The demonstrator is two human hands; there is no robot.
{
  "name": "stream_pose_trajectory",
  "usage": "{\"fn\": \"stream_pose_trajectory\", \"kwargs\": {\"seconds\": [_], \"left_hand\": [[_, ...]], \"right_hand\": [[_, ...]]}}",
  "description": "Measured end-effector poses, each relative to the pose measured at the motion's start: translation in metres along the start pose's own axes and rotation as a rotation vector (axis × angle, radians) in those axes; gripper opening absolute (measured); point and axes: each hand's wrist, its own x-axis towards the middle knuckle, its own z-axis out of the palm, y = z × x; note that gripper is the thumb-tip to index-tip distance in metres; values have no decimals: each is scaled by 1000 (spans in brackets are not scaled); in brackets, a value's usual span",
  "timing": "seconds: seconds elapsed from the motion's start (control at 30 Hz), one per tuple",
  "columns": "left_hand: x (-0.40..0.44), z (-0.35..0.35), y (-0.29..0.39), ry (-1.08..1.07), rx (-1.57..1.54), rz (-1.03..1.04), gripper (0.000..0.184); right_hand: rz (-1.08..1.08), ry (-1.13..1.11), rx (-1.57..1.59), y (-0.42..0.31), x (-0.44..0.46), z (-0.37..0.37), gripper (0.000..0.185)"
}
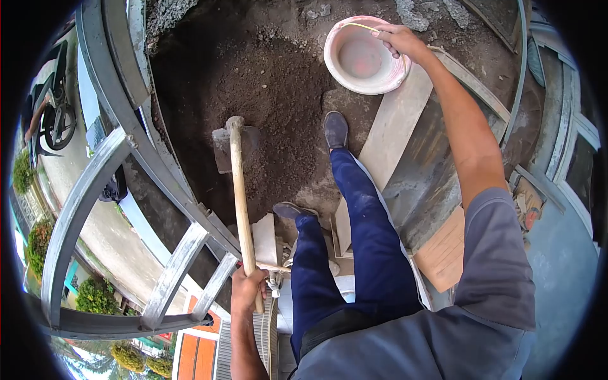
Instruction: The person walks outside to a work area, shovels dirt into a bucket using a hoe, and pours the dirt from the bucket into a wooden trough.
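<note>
My left hand (247, 290) is wrapped round the lower end of the wooden handle of a hoe (239, 190). Its metal blade (223, 151) rests on the dark loose soil (278, 95), partly behind the handle's head. Out to the right, my right hand (398, 42) grips the thin yellow handle of a whitish-pink bucket (362, 56). The bucket is tilted with its mouth towards me, and only pale and pinkish stains show inside. It is beside a wooden board (405, 107).
A metal frame (183, 272) with bars curves along the left. Wooden boards and a dark stained panel (421, 177) lie right of my legs. Concrete chunks (411, 14) lie at the back. A motorcycle (60, 114) and a person are beyond the frame, at far left.
</note>
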Motion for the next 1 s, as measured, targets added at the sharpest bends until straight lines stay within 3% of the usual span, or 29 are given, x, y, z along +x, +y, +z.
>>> {"fn": "stream_pose_trajectory", "kwargs": {"seconds": [0.13,0.23,0.33,0.4,0.47,0.5,0.57,0.6,0.63,0.67,0.7,0.73,0.83,0.9,0.93,1.0], "left_hand": [[5,-1,-5,-19,1,3,17],[6,-3,-7,-6,-10,17,13],[6,-4,-7,-30,-48,14,14],[9,-4,-12,-49,-45,2,22],[6,0,-14,-46,-26,37,15],[4,4,-16,-27,-2,51,14],[4,12,-20,-2,33,78,13],[7,16,-30,35,70,96,14],[6,20,-37,69,90,91,15],[6,25,-46,100,108,84,17],[6,30,-57,115,131,105,19],[5,35,-64,164,192,104,20],[-13,40,-72,181,115,113,18],[-25,52,-86,181,91,169,17],[-17,56,-116,212,120,307,20],[-27,61,-96,156,125,341,22]], "right_hand": [[-34,96,-98,19,9,-7,37],[-320,391,-705,81,55,-35,38],[-500,839,-1108,57,32,-7,43],[-506,658,-843,17,4,53,42],[-260,274,-584,-24,-42,159,37],[-243,116,-376,-44,-78,214,47],[50,-289,-308,-59,-120,325,74],[105,-387,-212,-57,-138,375,87],[153,-326,-52,-36,-148,436,81],[348,-376,165,-55,-163,456,75],[550,-257,509,-49,-167,500,66],[742,-288,916,-57,-167,514,51],[607,-246,878,-65,-183,517,37],[577,-292,863,-87,-195,489,33],[532,-276,872,-99,-198,472,31],[436,-255,897,-122,-196,435,27]]}}
